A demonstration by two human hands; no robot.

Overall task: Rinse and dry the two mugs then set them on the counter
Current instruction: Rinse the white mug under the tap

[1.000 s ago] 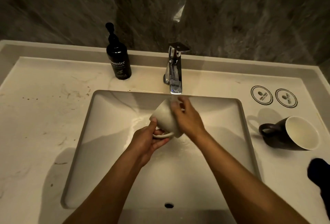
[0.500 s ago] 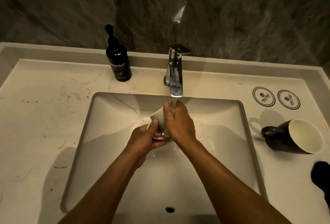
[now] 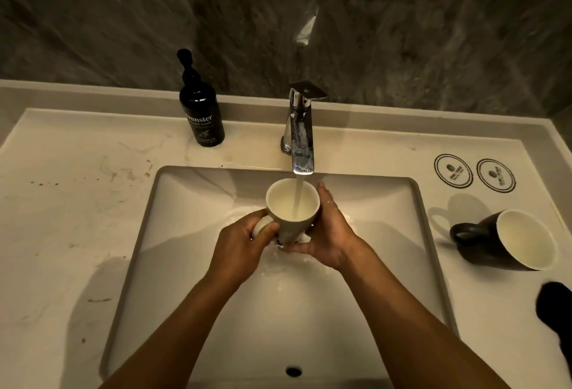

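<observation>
Mug 1 [image 3: 292, 207], pale, stood upright between both hands under the faucet [image 3: 301, 141], mouth up; left hand [image 3: 244, 249] gripped its handle, right hand [image 3: 328, 233] cupped its side. Mug 2 [image 3: 507, 238] lay right of the right hand.

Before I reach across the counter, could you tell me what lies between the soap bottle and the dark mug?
In the head view, the faucet stands between the soap bottle and the dark mug, its water running into the white mug.

A black hand-wash bottle [image 3: 201, 116] stands left of the chrome faucet [image 3: 301, 137]; 2 round coasters [image 3: 474, 173] lie right.
</observation>
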